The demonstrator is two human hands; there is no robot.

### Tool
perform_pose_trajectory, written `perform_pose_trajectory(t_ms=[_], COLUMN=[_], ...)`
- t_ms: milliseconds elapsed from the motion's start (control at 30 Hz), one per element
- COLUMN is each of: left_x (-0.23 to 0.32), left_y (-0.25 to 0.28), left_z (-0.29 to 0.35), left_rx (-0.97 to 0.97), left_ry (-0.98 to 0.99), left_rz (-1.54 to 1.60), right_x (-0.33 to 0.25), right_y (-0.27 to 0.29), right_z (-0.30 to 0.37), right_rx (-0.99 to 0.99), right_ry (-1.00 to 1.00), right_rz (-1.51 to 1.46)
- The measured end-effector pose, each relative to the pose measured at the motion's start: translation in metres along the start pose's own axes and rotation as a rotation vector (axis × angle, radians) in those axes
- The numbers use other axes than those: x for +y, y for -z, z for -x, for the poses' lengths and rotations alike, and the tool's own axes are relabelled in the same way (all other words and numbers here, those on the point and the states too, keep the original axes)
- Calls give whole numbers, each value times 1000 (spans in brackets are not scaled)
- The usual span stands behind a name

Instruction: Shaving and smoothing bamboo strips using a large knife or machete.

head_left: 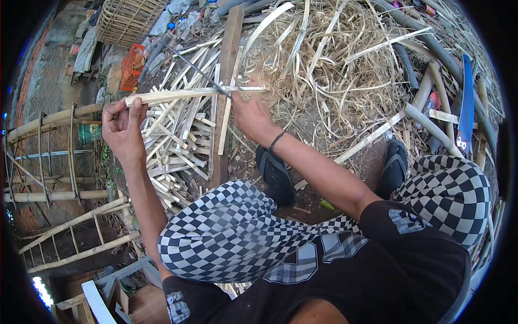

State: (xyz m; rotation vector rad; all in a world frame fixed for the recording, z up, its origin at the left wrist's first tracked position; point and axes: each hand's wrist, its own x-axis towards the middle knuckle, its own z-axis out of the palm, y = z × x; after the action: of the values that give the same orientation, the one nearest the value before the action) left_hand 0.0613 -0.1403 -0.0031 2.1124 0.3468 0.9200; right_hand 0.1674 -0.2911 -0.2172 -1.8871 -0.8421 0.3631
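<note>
My left hand [125, 120] pinches the left end of a pale split bamboo strip [178, 95] between thumb and fingers. The strip lies nearly level across the view. My right hand [251, 114] is closed at the near end of a long, thin, dark knife [195, 67], seen almost edge-on, which slants away to the upper left. Knife and strip cross just beside my right fingers, and the strip's far end passes over them. How the fingers wrap the knife is partly hidden. Below the strip lies a pile of cut bamboo sticks [181, 137].
A wooden plank [220, 167] runs away from me beside the sticks. Curly shavings [329, 59] heap up ahead. A blue-bladed handsaw [466, 105] rests at right near bamboo poles [431, 127]. At left are bamboo ladder-like frames [75, 243], an orange crate [132, 67] and a woven basket [128, 21].
</note>
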Motion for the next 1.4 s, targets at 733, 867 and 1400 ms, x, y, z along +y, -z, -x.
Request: perform_pose_trajectory(t_ms=[733,867,1400], left_x=[-2,1,13], left_y=[-5,-8,-39], left_z=[-9,-12,-13], left_rx=[22,-9,-118], left_ry=[-6,-2,-66], left_rz=[6,-29,139], right_x=[51,83,111], right_y=[-12,-19,14], right_z=[2,5,-7], right_rx=[-19,-6,-162], right_ry=[-88,-110,-458], right_rz=[179,219,-22])
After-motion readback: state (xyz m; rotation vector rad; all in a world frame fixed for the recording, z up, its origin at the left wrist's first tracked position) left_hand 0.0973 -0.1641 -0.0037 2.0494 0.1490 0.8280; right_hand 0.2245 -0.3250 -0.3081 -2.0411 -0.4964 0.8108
